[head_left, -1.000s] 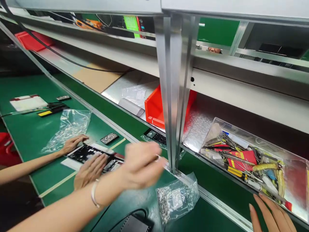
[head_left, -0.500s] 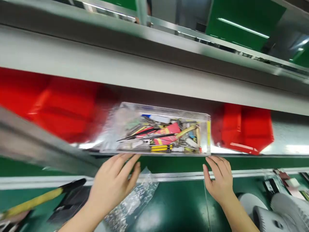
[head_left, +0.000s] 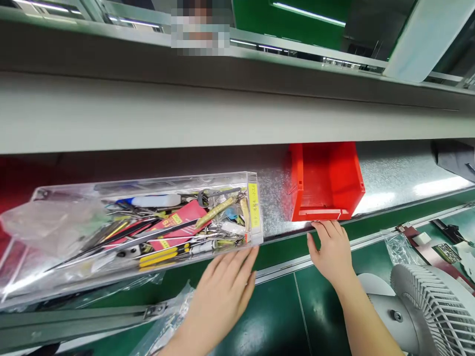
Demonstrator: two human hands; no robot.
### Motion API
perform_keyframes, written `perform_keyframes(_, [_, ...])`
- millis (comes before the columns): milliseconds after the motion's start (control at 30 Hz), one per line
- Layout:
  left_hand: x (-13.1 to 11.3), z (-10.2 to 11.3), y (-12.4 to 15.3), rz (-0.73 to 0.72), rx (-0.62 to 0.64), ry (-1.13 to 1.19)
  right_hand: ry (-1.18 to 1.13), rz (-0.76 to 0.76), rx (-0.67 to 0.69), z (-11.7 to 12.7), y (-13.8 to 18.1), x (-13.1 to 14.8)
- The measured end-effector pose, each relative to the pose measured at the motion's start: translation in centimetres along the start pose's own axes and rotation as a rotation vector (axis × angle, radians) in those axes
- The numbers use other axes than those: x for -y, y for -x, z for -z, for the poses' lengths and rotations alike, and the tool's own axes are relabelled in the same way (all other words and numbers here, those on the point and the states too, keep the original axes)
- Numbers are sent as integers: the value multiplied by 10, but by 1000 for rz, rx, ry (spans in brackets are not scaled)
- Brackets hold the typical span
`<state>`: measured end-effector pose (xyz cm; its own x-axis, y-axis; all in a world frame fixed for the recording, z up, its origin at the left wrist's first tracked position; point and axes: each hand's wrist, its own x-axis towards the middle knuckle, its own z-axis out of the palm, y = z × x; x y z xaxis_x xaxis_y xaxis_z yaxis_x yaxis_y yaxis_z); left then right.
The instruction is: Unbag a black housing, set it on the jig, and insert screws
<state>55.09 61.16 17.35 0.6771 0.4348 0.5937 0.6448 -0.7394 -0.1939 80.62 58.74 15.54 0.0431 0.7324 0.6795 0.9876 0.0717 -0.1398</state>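
Two bare hands at a metal shelf edge. Left hand (head_left: 222, 289): fingers spread flat, palm down, fingertips touching the near right corner of the clear plastic rectangular tray (head_left: 256, 232); nothing pinched or gripped. Right hand (head_left: 332, 252): fingers loosely spread, tips resting on the shelf lip just below the red plastic open-front bin (head_left: 324, 180); nothing held.

Clear tray: lies on the galvanised sheet-metal shelf (head_left: 393, 170), left of the red bin and apart from it, tilted with its left end nearer and lower. Contents: a jumble of hand tools, including black tweezers (head_left: 148, 237), a yellow-and-black handled tool (head_left: 163, 255), a red flat card or packet (head_left: 181, 222) and a white-and-blue pen-like item (head_left: 152, 200). A yellow label strip (head_left: 254, 205) sits on the tray's right end wall.

Red bin: upright on the shelf, right of the tray, front lip at the shelf edge.

Near side: green work surface (head_left: 274, 321); crumpled clear plastic bag (head_left: 166, 326) by the left wrist; white-grey desk fan (head_left: 434, 306) at right; small parts in clear wrap (head_left: 399, 244) at far right.
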Motion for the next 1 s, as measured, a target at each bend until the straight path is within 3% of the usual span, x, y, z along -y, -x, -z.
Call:
perform_keyframes(167, [-36,-11,-22,35,177,45,4,50,-13,-2,5,-7])
perform_keyframes(333, [-33,1,-13,55,178,122,-61,177,-103,-6,11,-17])
perform_keyframes(500, [-11,28,28,124,128,147,-108,278,-192,-2,10,-7])
perform_keyframes(733, [17,70,99,351,34,89,-274,387,-175,3,-6,43])
perform_keyframes(867, [14,87,136,402,32,95,-287,431,-78,-6,-8,67])
perform_keyframes(1000, [-10,96,167,441,70,139,-292,386,-109,-4,-1,81])
